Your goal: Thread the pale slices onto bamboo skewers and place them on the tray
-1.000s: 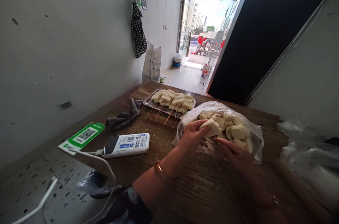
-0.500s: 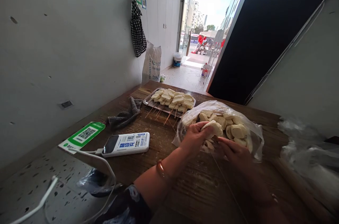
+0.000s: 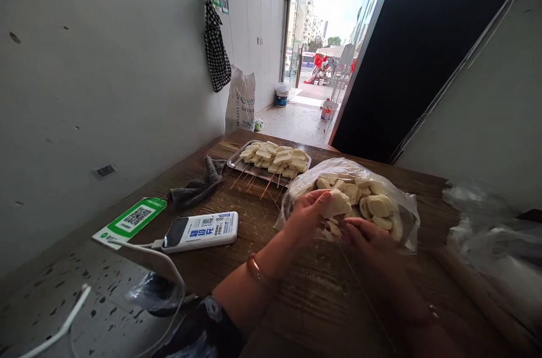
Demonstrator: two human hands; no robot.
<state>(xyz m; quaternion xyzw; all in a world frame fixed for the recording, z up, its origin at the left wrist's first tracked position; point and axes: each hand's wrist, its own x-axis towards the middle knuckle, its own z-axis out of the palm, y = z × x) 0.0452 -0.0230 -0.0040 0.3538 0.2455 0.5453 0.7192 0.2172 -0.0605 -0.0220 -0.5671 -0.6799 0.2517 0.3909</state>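
My left hand (image 3: 311,211) is closed around a pale, thick slice of steamed bun (image 3: 337,204), held above the near edge of an open clear plastic bag (image 3: 406,208). Just right of that slice, my right hand (image 3: 368,236) pinches what looks like a thin wooden skewer, mostly hidden by the fingers. Many loose bun slices (image 3: 379,205) lie inside the bag. Behind it, to the left, a metal tray (image 3: 232,162) carries skewered slices (image 3: 282,156) in a pile, their bare sticks (image 3: 270,184) pointing toward me over the tray's edge.
On the wooden table (image 3: 305,301), a white phone-like device (image 3: 212,231) with a cable, a grey cloth (image 3: 199,183) and a green QR card (image 3: 135,218) lie to the left. Crumpled clear plastic (image 3: 483,239) sits at the right. Beyond are a white sack (image 3: 241,101) and glass door.
Both hands stay close together at the bag, with the slice tilted slightly differently in my left hand. The whole view has shifted a little.
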